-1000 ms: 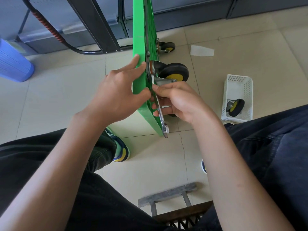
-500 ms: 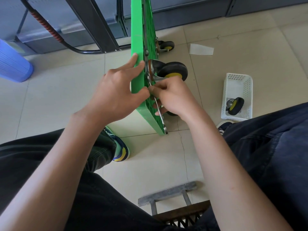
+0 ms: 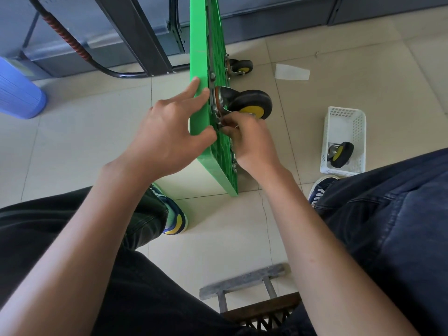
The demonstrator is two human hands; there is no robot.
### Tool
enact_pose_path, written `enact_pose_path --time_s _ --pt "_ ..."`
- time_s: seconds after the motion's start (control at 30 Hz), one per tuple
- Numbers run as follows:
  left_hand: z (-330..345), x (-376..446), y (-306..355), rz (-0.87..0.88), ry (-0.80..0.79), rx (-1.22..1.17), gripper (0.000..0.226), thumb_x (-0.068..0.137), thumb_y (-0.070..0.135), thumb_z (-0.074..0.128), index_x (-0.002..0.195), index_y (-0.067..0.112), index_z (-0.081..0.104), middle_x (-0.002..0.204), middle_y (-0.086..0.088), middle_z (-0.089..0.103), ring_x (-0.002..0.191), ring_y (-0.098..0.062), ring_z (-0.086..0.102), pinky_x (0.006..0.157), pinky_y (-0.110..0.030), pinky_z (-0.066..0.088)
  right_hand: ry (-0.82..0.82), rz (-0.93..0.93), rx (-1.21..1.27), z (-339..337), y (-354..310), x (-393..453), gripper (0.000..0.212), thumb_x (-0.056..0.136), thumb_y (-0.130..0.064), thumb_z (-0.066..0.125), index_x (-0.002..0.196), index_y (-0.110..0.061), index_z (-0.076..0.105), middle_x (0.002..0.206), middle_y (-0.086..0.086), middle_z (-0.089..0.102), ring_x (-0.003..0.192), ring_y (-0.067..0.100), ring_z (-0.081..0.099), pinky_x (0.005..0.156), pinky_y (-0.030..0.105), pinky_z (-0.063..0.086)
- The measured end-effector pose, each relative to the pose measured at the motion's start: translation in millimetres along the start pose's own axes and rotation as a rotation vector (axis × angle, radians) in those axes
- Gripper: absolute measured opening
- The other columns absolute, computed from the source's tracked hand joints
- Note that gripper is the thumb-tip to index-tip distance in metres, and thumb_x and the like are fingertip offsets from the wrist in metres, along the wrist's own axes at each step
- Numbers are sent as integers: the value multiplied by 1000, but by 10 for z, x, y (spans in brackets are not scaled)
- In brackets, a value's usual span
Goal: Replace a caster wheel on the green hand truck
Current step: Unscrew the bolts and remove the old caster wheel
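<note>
Here the left hand (image 3: 167, 137) grips the green hand truck (image 3: 201, 57) edge — right hand (image 3: 252, 141) pinches hardware beneath the caster wheel (image 3: 249, 103).

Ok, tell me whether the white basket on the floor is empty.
No: the white basket holds a loose caster wheel with a yellow hub, lying at its near end.
</note>
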State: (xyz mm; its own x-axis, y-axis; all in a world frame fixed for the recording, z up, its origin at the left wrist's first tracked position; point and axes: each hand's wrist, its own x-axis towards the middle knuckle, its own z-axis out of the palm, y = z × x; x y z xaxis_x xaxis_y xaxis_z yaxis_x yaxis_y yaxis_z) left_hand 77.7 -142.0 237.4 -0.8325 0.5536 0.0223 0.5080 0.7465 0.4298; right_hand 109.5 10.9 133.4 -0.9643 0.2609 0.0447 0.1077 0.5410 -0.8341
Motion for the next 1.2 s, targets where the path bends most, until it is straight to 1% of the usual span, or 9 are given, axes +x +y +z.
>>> enact_pose_path --time_s 0.17,0.27,0.37,0.43,0.47,0.57,0.77,0.97,1.2 --pt "0 -2 -14 6 -5 8 69 84 39 56 151 23 47 162 5 31 119 -32 62 99 -43 51 -4 -6 -34 8 77 -38 20 98 -9 61 108 -18 75 104 -1 76 96 19 69 81 41 57" --pt "-2 4 -13 2 -9 10 70 83 40 55 150 24 47 162 5 31 122 -34 60 101 -47 50 -52 77 60 -41 105 -84 20 100 -9 59 110 -13 76 99 -2 74 92 16 66 83 34 54" --pt "-4 4 -10 7 -9 10 71 82 42 54 150 23 47 162 4 32 122 -35 60 101 -48 51 -112 163 205 -82 87 -92 19 101 -16 61 110 -11 77 99 1 75 92 20 69 87 42 57" --pt "-8 10 -11 2 -8 12 72 81 43 53 151 24 47 162 5 31 123 -35 59 100 -49 51 -154 220 332 -118 45 -86 19 102 -18 61 110 -10 76 97 5 76 89 26 73 83 50 61" --pt "-8 11 -13 1 -8 13 73 81 44 52 151 24 47 163 5 31 124 -34 59 100 -49 51 -180 257 402 -142 15 -84 19 102 -18 61 111 -9 76 97 9 76 86 27 74 79 51 63" --pt "-5 11 -18 9 -12 14 74 81 46 52 151 24 46 163 5 31 125 -34 58 99 -50 51 -268 362 590 -220 -79 -97 18 103 -15 61 107 -5 75 97 17 76 75 25 74 70 42 63" --pt "0 14 -14 3 -6 7 74 80 45 53 151 24 47 162 5 31 126 -33 58 101 -49 50 -332 490 808 -323 -204 -85 19 101 -15 63 100 1 73 86 14 72 65 23 70 58 31 58" --pt "6 14 -29 19 -5 -5 76 80 48 51 150 22 47 162 3 32 128 -31 57 100 -50 51 -325 510 844 -364 -275 -58 19 101 -15 64 99 3 71 82 14 72 60 22 69 56 32 59" --pt "6 7 -17 12 2 0 72 81 42 55 150 21 49 161 3 34 126 -31 59 102 -48 51 -317 492 784 -360 -279 -43 22 100 -16 65 102 5 71 85 17 72 64 25 70 57 33 59"
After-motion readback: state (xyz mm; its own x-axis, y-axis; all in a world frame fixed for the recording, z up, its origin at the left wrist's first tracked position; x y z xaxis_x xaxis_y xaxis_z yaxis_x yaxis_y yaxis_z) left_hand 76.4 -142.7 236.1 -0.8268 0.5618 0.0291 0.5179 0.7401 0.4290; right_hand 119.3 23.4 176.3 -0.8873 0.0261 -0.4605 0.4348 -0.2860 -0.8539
